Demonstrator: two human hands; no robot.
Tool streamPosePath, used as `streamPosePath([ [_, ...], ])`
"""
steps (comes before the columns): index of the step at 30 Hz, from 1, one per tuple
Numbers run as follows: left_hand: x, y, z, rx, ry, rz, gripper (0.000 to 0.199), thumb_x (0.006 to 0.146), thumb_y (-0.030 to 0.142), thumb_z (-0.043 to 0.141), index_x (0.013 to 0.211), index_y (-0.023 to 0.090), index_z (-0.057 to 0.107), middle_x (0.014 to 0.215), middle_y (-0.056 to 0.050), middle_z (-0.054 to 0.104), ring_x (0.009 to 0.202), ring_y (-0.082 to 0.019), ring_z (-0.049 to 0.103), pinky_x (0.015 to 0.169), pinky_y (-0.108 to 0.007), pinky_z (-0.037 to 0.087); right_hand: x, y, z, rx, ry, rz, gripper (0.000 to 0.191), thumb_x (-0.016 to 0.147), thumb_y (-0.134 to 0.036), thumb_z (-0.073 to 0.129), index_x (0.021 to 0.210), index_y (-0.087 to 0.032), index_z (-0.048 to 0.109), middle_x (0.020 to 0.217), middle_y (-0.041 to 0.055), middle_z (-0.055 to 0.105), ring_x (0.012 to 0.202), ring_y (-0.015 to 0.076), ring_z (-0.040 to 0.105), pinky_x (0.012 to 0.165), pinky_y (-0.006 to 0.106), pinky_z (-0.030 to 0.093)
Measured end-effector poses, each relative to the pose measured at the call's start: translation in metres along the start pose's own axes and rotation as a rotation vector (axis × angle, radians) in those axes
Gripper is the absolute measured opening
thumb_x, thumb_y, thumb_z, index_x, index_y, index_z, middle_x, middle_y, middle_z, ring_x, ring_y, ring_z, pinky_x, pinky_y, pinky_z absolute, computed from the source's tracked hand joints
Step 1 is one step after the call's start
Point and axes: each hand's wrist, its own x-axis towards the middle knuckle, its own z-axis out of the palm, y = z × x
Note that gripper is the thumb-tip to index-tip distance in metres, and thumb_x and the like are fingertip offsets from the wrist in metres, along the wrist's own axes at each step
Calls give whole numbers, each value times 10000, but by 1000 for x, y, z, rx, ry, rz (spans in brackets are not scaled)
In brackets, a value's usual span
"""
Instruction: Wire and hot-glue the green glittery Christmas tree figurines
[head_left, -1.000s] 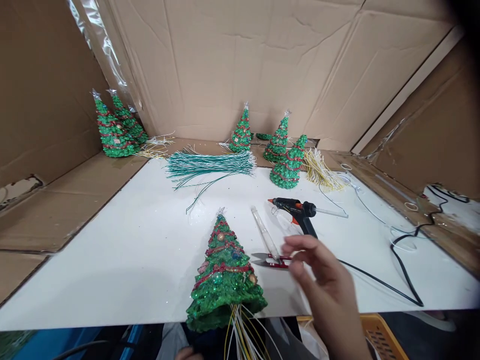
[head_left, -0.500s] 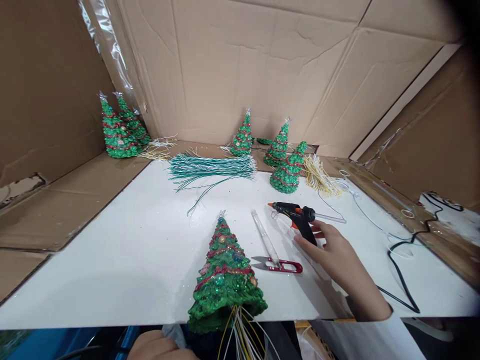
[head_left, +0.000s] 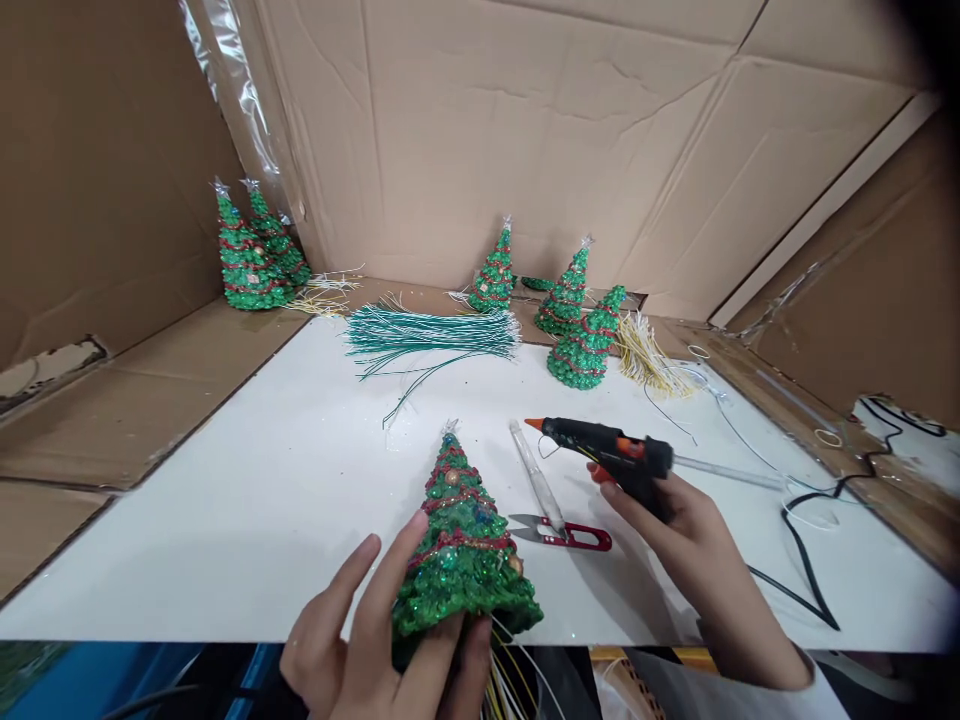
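At the front edge of the white table, a green Christmas tree (head_left: 465,540) with red garlands and a clear star lies tipped, its hollow base towards me. White and yellow wires (head_left: 510,680) stick out of that base. My left hand (head_left: 382,640) grips the tree at its base, some fingers under the rim and others along its left side. To the right, my right hand (head_left: 682,530) is wrapped round the handle of a black and orange glue gun (head_left: 600,445), whose nozzle points left. Between tree and gun lie red-handled snips (head_left: 574,534) and a clear white pen-like tool (head_left: 538,478).
A bundle of green and white wires (head_left: 431,333) lies at the back. Several finished trees (head_left: 589,345) stand along the back and at the far left (head_left: 251,265). Yellow-white wires (head_left: 649,355) and a black cable (head_left: 802,555) are on the right. Cardboard walls (head_left: 525,130) surround the table.
My left hand has come up from below the edge and taken hold of the tree. My right hand has closed on the glue gun and lifted it nearer.
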Motion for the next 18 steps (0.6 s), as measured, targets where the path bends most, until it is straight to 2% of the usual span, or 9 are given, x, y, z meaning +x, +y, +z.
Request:
streamPosePath([
  [2,1,5,5,-8,15,-31,102,846,177,759,796,260,729,1292,-78,688,1232,-315,536,946,-459,366,-13,-7,-3,134,-25,21,400,822,-557,692,956,-200,811,963,113,840,889,312,779,779,395,635],
  [6,3,11,10,-75,3,-74,159,866,159,723,750,262,692,1321,-48,680,1262,-300,530,930,-456,379,-40,-11,-13,288,-108,96,336,811,-561,751,850,-238,836,927,100,844,929,317,794,839,376,659],
  [8,5,13,10,-80,5,-81,174,856,146,729,732,259,683,1312,-52,682,1250,-299,540,937,-462,375,-50,-7,-17,262,-148,130,331,820,-557,747,754,-241,821,837,90,830,858,307,796,772,342,668],
  [12,7,16,10,-31,60,-79,180,831,125,754,733,265,695,1237,-50,708,1170,-281,579,931,-450,370,-58,-10,-15,219,-40,114,271,755,-504,801,715,-237,794,731,62,786,759,280,766,628,293,640],
  [15,7,13,11,15,100,-27,192,811,119,769,725,269,685,1185,-37,713,1111,-264,581,889,-423,368,-58,-26,-9,196,-27,21,245,766,-477,762,680,-247,757,621,11,709,569,205,659,507,263,551],
  [18,8,8,13,30,160,37,214,787,102,768,717,277,666,1121,-15,706,1062,-246,562,834,-391,379,-61,-40,-3,127,46,4,334,800,-515,686,593,-253,685,541,-17,638,479,165,566,452,253,460],
])
